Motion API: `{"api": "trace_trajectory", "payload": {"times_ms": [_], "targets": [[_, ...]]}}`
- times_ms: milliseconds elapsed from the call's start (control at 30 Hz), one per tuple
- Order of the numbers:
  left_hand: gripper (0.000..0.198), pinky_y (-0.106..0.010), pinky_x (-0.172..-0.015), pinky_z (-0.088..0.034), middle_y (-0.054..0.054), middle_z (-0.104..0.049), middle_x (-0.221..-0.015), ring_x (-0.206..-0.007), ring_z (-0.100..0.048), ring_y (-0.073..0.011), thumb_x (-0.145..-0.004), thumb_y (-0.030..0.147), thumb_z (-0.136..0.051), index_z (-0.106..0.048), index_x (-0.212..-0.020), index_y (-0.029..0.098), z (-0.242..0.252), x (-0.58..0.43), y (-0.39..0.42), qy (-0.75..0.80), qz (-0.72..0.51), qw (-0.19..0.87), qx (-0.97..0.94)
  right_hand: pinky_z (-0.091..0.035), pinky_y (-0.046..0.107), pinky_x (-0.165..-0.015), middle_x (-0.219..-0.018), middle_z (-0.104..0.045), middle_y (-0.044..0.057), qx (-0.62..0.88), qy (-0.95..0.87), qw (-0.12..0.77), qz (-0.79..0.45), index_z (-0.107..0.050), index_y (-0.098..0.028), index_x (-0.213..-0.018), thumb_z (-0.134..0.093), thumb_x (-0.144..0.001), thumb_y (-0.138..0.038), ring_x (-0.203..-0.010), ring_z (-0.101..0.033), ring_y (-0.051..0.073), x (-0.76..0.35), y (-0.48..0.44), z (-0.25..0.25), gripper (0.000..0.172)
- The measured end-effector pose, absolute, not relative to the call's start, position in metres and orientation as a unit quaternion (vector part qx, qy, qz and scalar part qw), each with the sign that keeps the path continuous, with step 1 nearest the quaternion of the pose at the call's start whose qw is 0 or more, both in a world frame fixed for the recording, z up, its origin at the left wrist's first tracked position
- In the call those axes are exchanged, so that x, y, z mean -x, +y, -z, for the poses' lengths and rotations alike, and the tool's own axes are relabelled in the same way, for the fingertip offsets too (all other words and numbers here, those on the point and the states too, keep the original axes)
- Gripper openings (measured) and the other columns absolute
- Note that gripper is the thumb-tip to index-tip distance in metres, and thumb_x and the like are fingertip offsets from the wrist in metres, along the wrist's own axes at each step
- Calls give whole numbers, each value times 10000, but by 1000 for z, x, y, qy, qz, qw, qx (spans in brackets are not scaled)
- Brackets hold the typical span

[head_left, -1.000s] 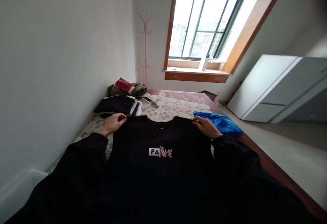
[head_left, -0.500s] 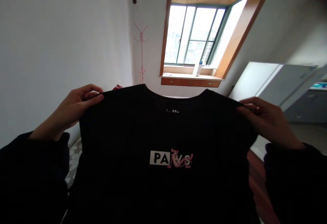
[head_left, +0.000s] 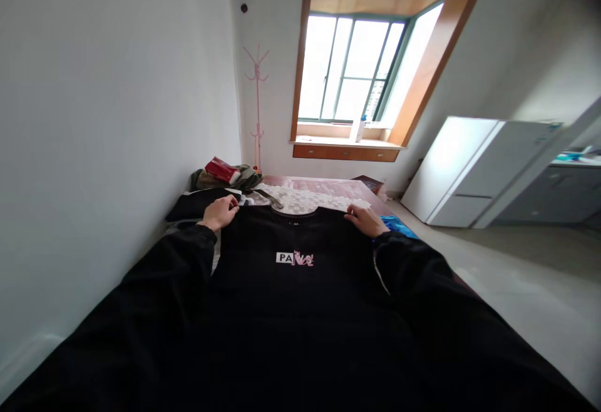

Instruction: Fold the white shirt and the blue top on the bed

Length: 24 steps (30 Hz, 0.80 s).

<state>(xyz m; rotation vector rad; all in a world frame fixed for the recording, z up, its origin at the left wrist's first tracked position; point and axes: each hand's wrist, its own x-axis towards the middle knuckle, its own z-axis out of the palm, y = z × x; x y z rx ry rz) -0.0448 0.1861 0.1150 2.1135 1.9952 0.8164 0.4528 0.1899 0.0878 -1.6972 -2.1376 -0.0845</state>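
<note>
A black T-shirt (head_left: 291,293) is spread out in front of me, its neckline away from me and its front print facing up. The print is a white block with "PAWS" lettering and a pink cartoon figure. My left hand (head_left: 220,213) pinches the shirt's left shoulder, and my right hand (head_left: 366,220) pinches the right shoulder. Both arms are stretched forward in dark sleeves. Dark cloth merges with my sleeves low in the view, so the shirt's lower edge cannot be made out.
A patterned, light-coloured cover (head_left: 310,197) shows beyond the neckline. Folded dark clothes (head_left: 200,202) and a red item (head_left: 222,170) lie by the left wall. Something blue (head_left: 398,226) is past my right hand. A pink coat stand (head_left: 258,105), a window and a white fridge (head_left: 462,174) stand farther back.
Both hands have moved forward, down and closer together with the shirt, which was held up near me and now lies lower and farther away. The bed-like surface behind has come into view.
</note>
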Motion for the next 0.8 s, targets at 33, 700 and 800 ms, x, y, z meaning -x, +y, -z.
{"api": "trace_trajectory", "payload": {"times_ms": [33,700,800], "targets": [[275,-444,-1031,-590,-166,-774,-1233,-1139,-734,-337,-911,284,-664,-760,-1144,174,-99,40,182,660,-262,48,-702,-572,426,-937,-1066,-790,127,606,-770,196,32,-722,-209,-1065,-645,-965,-292,-1018,-730,310,-448,190,-70,151],[850,-571,-1354,-355,-155,-345,-1805,-1653,-387,-365,-1051,744,-385,-445,-1690,186,-8,125,-118,610,-125,128,-772,-626,431,-836,-1104,-805,118,693,-687,201,-86,-759,-232,-1122,-515,-1001,-609,-903,-781,303,-525,-92,-24,465],[641,-535,-1314,-449,-56,-603,-1639,-1499,-600,-321,-1061,703,-432,-559,-1573,338,9,146,-189,644,-207,73,-733,-593,386,-720,-888,-796,66,738,-638,174,-134,-757,-247,-972,-556,-953,-666,-735,-746,269,-540,-172,-21,465]]}}
